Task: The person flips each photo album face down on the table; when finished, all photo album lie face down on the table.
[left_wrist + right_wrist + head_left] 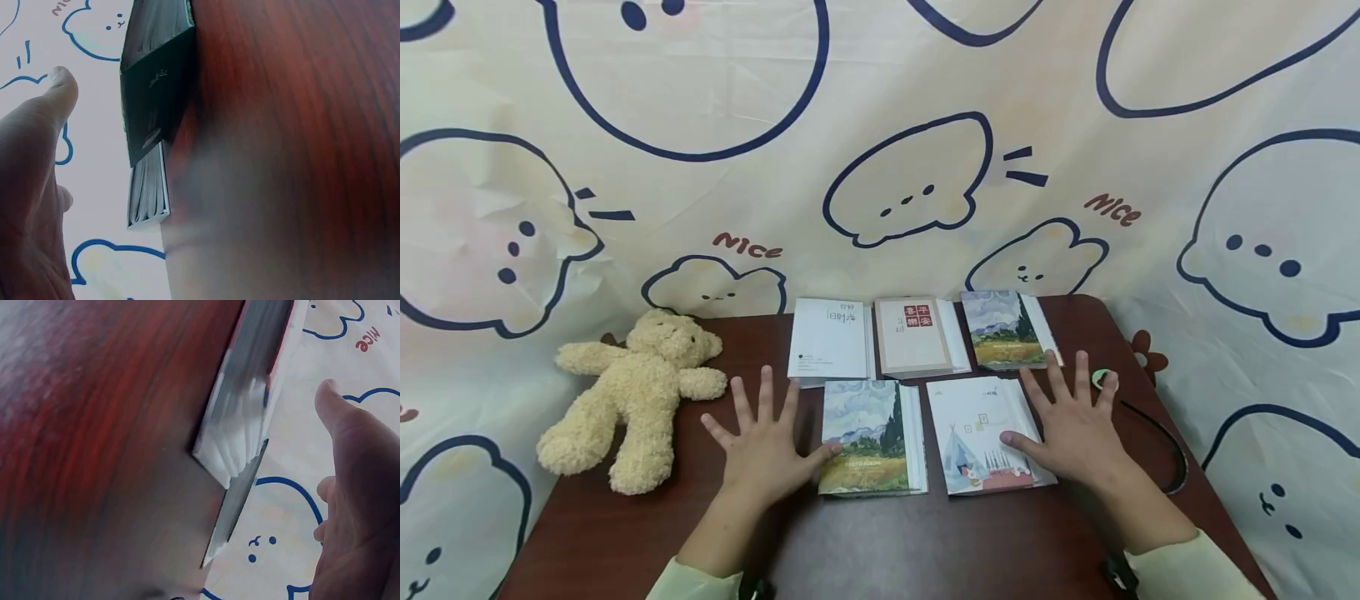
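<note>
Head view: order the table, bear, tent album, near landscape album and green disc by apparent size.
1. Table
2. Bear
3. Tent album and near landscape album: too alike to rank
4. Green disc, partly hidden

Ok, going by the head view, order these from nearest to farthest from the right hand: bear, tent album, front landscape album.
From the right hand:
1. Tent album: just to its left, the thumb overlapping it in this view.
2. Front landscape album: next one over to the left.
3. Bear: far left.
</note>
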{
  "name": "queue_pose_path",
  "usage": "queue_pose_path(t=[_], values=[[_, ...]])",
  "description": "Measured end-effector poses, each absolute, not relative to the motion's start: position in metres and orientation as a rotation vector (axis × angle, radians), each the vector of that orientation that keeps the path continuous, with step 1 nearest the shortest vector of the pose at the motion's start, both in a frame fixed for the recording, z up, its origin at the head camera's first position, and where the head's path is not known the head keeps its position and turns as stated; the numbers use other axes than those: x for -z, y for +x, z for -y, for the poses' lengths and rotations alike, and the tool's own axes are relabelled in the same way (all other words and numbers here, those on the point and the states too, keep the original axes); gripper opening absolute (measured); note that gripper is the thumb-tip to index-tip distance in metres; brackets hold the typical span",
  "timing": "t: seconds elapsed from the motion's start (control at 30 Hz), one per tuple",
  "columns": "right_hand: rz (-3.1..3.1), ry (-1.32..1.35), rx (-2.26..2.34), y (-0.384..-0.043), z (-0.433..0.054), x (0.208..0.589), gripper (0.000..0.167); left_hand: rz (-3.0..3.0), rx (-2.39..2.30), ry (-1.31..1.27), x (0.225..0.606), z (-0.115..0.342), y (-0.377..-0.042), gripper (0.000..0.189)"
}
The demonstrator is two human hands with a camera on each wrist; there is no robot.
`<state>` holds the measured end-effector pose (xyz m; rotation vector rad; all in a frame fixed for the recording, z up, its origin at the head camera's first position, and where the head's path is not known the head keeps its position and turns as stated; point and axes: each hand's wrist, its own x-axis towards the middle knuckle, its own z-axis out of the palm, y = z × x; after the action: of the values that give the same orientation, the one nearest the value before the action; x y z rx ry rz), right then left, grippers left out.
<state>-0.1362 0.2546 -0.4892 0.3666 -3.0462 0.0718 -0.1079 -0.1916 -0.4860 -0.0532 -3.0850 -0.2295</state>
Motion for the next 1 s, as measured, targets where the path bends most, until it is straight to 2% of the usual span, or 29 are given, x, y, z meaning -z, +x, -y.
queue_pose_path(t=[0.2, 0.5, 1.0], values=[[3.06, 0.414, -0.13, -0.134, -0.245, 0.487, 0.103, 3.135, 0.301, -0.07, 0.489, 0.193, -0.106, 0.117], [3.038, 0.489, -0.175, -0.127, -0.221, 0.487, 0.087, 3.178, 0.455, -0.088, 0.489, 0.187, -0.101, 0.096], [3.019, 0.546, -0.554, -0.123, -0.18, 0.493, 0.072, 3.084, 1.055, -0.034, 0.494, 0.178, -0.098, 0.079]])
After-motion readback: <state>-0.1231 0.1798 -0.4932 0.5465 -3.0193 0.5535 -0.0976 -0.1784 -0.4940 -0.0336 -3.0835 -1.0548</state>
